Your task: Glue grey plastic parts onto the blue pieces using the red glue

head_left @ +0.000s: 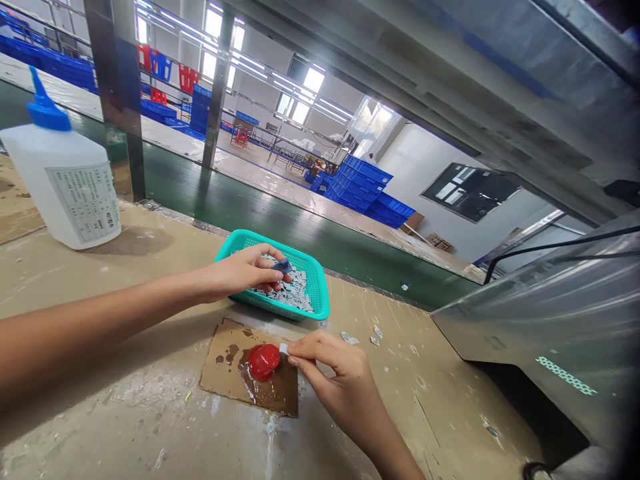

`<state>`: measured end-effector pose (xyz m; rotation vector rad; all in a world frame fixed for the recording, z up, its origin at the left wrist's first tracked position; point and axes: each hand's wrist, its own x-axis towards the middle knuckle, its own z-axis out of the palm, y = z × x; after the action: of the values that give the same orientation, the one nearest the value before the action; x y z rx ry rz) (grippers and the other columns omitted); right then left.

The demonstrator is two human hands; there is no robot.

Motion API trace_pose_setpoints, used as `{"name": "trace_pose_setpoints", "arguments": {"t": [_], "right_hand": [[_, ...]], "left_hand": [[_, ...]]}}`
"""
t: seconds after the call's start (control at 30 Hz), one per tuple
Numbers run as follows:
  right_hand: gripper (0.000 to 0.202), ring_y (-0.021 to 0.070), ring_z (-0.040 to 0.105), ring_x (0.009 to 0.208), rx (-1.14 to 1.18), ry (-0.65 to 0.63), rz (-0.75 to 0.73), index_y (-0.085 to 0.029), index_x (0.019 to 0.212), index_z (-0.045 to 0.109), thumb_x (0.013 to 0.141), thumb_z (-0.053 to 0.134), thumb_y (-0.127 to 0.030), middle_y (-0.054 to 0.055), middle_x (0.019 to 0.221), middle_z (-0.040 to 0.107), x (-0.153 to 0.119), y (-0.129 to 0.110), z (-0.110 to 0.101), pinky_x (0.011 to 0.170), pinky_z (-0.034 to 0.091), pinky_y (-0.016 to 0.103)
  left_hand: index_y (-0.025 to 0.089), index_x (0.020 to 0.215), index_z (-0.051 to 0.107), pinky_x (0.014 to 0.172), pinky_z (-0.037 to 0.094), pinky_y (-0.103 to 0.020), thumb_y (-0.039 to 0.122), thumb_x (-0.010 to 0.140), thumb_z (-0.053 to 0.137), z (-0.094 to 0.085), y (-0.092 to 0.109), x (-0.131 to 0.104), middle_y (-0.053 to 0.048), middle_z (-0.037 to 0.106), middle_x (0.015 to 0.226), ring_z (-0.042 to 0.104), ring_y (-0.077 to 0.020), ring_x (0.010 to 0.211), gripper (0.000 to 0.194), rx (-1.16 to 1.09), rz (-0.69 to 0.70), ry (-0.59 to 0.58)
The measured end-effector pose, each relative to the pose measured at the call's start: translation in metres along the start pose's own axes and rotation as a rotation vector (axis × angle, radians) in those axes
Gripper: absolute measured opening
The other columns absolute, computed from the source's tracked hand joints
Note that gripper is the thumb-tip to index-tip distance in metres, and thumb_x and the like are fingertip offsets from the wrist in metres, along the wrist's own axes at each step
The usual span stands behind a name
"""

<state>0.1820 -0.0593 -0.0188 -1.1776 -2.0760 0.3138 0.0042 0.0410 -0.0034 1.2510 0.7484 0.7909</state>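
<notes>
My left hand [255,268] is over the teal basket [323,300], pinching a small dark blue piece [283,266] between thumb and fingers. Many small white pieces with dark marks [299,293] lie in that basket. Lower down, my right hand [335,367] grips a small white piece [284,348] by its end, close to the right side of a red cap-like object [264,362]. The red object rests on a wet, stained cardboard square [220,383] on the table. My fingers partly cover both held pieces.
At the left stands a white bottle [83,193] with a blue nozzle. Several loose white pieces [375,341] lie right of the basket. A green conveyor belt [260,200] runs behind the table; a metal housing [560,320] borders the right. Blue crates [360,183] are stacked beyond.
</notes>
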Motion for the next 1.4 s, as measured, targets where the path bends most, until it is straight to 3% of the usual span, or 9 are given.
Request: {"name": "trace_pose_setpoints", "arguments": {"t": [0.13,0.23,0.4,0.47,0.63,0.9,1.03,1.23,1.4], "right_hand": [[0.012,0.0138,0.062,0.063,0.031,0.050,0.056,-0.018,0.072,0.068,0.073,0.060,-0.009,0.003,0.069,0.067,0.000,0.000,-0.007,0.058,0.051,0.023],[0.011,0.0141,0.062,0.062,0.042,-0.028,0.060,-0.018,0.071,0.069,0.072,0.061,-0.010,0.004,0.068,0.067,0.000,0.001,-0.007,0.056,0.051,0.024],[0.012,0.0149,0.063,0.065,0.068,0.074,0.079,-0.019,0.074,0.069,0.072,0.061,-0.010,0.004,0.071,0.068,0.001,0.004,-0.008,0.059,0.051,0.024],[0.013,0.0151,0.063,0.066,0.069,0.097,0.070,-0.019,0.074,0.069,0.072,0.061,-0.010,0.004,0.071,0.068,0.001,0.004,-0.009,0.059,0.051,0.025],[0.012,0.0148,0.062,0.063,0.095,0.014,0.141,-0.019,0.070,0.070,0.071,0.061,-0.011,0.003,0.069,0.067,0.003,0.001,-0.010,0.056,0.050,0.023],[0.011,0.0150,0.062,0.064,0.078,-0.073,0.206,-0.020,0.069,0.069,0.072,0.061,-0.013,0.003,0.069,0.067,0.002,0.000,-0.018,0.058,0.050,0.024],[0.012,0.0153,0.062,0.063,0.094,-0.025,0.161,-0.020,0.068,0.069,0.071,0.061,-0.011,0.003,0.068,0.068,0.002,-0.001,-0.018,0.057,0.051,0.025],[0.017,0.0148,0.061,0.071,0.215,0.339,0.114,-0.023,0.075,0.069,0.071,0.062,-0.008,0.002,0.075,0.066,0.002,-0.004,-0.015,0.067,0.052,0.026],[0.019,0.0160,0.061,0.079,0.367,0.383,0.181,-0.024,0.084,0.068,0.072,0.061,-0.010,0.003,0.083,0.066,0.001,0.000,-0.013,0.072,0.053,0.028]], "left_hand": [[0.012,0.085,0.053,0.067,0.041,-0.023,0.016,0.077,0.053,0.001,0.000,0.001,0.002,0.054,0.065,0.051,-0.0059,0.058,0.009,-0.092,-0.040,0.018],[0.011,0.080,0.055,0.063,0.041,-0.022,0.020,0.083,0.046,0.000,-0.001,0.002,-0.003,0.059,0.070,0.050,-0.0052,0.055,0.013,-0.176,-0.093,-0.032],[0.010,0.080,0.053,0.061,0.041,-0.022,0.023,0.084,0.043,0.000,0.005,0.000,-0.007,0.062,0.077,0.049,-0.0050,0.053,0.017,-0.240,-0.114,-0.020],[0.012,0.083,0.051,0.061,0.039,-0.021,0.017,0.079,0.050,-0.001,0.007,-0.002,-0.005,0.061,0.075,0.049,-0.0049,0.055,0.007,-0.229,-0.104,-0.041],[0.019,0.105,0.037,0.058,0.036,-0.022,0.020,0.080,0.049,-0.002,0.003,-0.003,0.004,0.054,0.062,0.045,-0.0067,0.054,0.028,-0.021,-0.082,0.028],[0.015,0.074,0.048,0.057,0.033,-0.020,0.037,0.079,0.048,0.003,0.006,-0.007,0.000,0.057,0.075,0.041,-0.0059,0.057,0.023,0.183,-0.070,-0.135],[0.017,0.084,0.047,0.055,0.032,-0.021,0.044,0.076,0.050,0.005,0.003,-0.007,0.002,0.052,0.069,0.040,-0.0061,0.054,0.029,0.044,-0.136,-0.113],[0.021,0.092,0.038,0.054,0.030,-0.022,0.038,0.079,0.046,0.006,-0.003,-0.011,0.006,0.044,0.063,0.039,-0.0087,0.055,0.023,0.378,0.029,-0.115],[0.019,0.081,0.051,0.057,0.029,-0.022,0.038,0.078,0.050,0.012,0.001,-0.021,0.003,0.051,0.067,0.043,-0.0114,0.062,0.020,0.860,0.399,-0.134]]}}
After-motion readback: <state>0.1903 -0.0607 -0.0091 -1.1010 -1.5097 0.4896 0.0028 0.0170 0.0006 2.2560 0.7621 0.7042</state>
